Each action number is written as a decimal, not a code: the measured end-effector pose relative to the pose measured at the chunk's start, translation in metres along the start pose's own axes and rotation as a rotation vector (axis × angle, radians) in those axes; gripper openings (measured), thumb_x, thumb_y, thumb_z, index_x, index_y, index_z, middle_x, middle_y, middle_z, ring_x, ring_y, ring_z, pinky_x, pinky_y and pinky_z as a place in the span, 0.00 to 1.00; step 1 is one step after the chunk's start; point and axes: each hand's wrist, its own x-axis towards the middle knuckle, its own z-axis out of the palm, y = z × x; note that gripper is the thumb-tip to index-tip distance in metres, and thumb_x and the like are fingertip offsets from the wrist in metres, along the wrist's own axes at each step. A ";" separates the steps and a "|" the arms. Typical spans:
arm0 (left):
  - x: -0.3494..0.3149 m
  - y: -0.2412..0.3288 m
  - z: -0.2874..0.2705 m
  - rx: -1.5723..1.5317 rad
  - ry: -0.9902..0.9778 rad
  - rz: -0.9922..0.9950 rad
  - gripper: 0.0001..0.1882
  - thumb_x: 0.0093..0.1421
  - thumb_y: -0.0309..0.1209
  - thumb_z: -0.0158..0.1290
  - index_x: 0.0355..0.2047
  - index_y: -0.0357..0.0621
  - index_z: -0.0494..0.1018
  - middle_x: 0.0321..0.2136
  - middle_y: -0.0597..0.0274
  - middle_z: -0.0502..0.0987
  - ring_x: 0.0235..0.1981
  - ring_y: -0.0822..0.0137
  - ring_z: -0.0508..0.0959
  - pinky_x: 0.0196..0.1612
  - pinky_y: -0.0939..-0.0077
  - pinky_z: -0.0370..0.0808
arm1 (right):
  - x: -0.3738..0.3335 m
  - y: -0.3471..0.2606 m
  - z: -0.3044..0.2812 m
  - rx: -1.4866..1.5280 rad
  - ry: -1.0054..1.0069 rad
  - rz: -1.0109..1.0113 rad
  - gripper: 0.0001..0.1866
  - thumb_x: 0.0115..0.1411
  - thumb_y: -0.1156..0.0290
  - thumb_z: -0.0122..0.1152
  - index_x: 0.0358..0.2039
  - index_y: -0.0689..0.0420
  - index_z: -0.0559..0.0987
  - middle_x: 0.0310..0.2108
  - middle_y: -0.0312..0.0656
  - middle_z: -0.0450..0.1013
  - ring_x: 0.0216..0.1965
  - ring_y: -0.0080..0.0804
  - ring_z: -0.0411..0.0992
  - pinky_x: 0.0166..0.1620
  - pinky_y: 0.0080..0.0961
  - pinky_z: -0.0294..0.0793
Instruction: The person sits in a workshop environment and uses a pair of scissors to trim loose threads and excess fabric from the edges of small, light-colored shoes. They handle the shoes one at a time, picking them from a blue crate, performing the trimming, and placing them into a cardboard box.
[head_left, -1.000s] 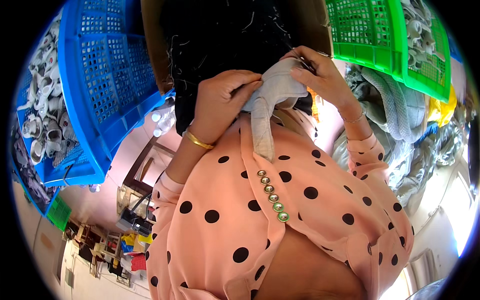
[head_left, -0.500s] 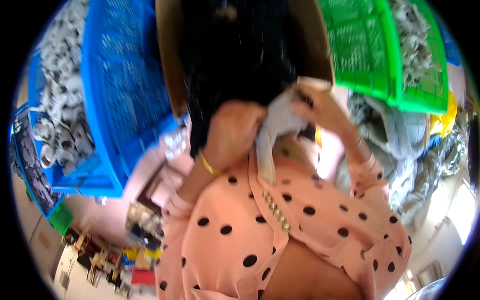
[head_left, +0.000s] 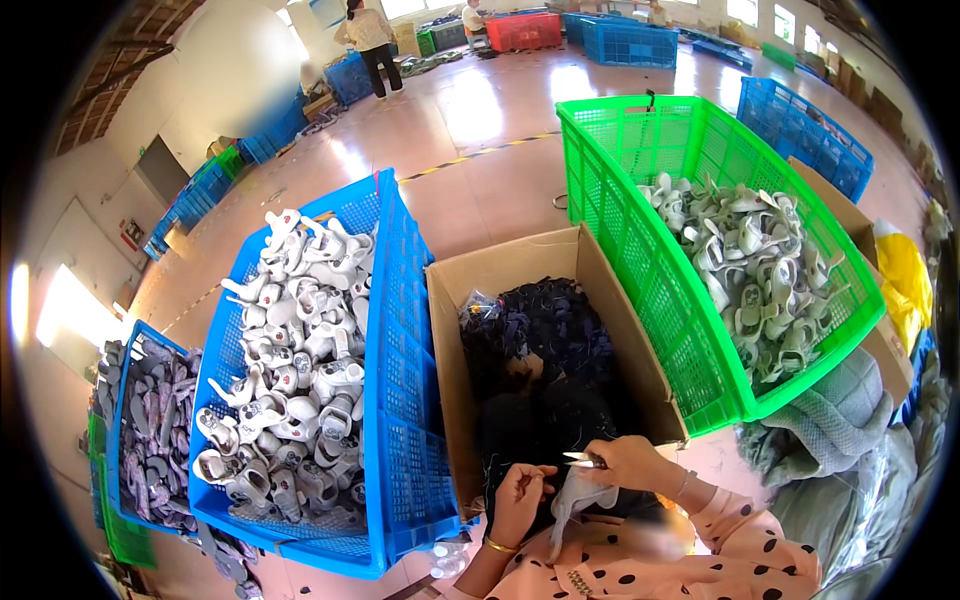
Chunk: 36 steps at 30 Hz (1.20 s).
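My right hand [head_left: 632, 468] is closed on a small pair of snips [head_left: 583, 460], its pale pointed blades directed left. Below the blades, a limp white shoe upper [head_left: 578, 500] hangs against that same hand. Its lower end falls in front of my spotted shirt. Just left of it, my left hand [head_left: 521, 502] is raised with fingertips pinched together; anything between them is too small to make out. Both hands are over the near end of an open cardboard box [head_left: 515, 250], where dark scraps [head_left: 550, 320] lie.
A blue crate [head_left: 405, 460] of white shoes [head_left: 300, 350] stands left of the box. On the right is a green crate [head_left: 640, 260] of pale shoes [head_left: 765, 270]. A smaller crate [head_left: 125, 470] sits far left. Grey fabric [head_left: 830, 415] lies right. Another person [head_left: 372, 45] stands far off.
My view has swung up from my shirt to the crates and room. The hands have moved apart; the left has come off the white shoe upper, and the snips' blades now show.
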 end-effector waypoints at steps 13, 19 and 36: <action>-0.010 -0.003 0.003 0.454 -0.211 0.046 0.15 0.61 0.30 0.54 0.47 0.38 0.73 0.20 0.61 0.70 0.19 0.69 0.70 0.26 0.73 0.69 | -0.029 0.004 0.029 0.107 -0.028 0.061 0.23 0.58 0.48 0.59 0.40 0.56 0.75 0.24 0.50 0.76 0.27 0.52 0.76 0.31 0.42 0.74; -0.013 0.001 -0.011 0.678 -0.272 0.278 0.10 0.57 0.28 0.56 0.39 0.39 0.79 0.25 0.54 0.72 0.25 0.59 0.74 0.30 0.70 0.71 | -0.024 -0.003 0.033 0.172 -0.018 0.069 0.23 0.57 0.47 0.60 0.39 0.55 0.75 0.25 0.52 0.76 0.29 0.53 0.76 0.33 0.44 0.74; -0.013 -0.046 -0.022 0.160 -0.047 -0.047 0.06 0.65 0.27 0.51 0.41 0.39 0.73 0.32 0.70 0.74 0.33 0.80 0.71 0.35 0.87 0.69 | -0.022 0.022 0.059 0.293 -0.025 0.131 0.20 0.57 0.55 0.65 0.40 0.57 0.74 0.21 0.42 0.72 0.22 0.39 0.73 0.28 0.27 0.71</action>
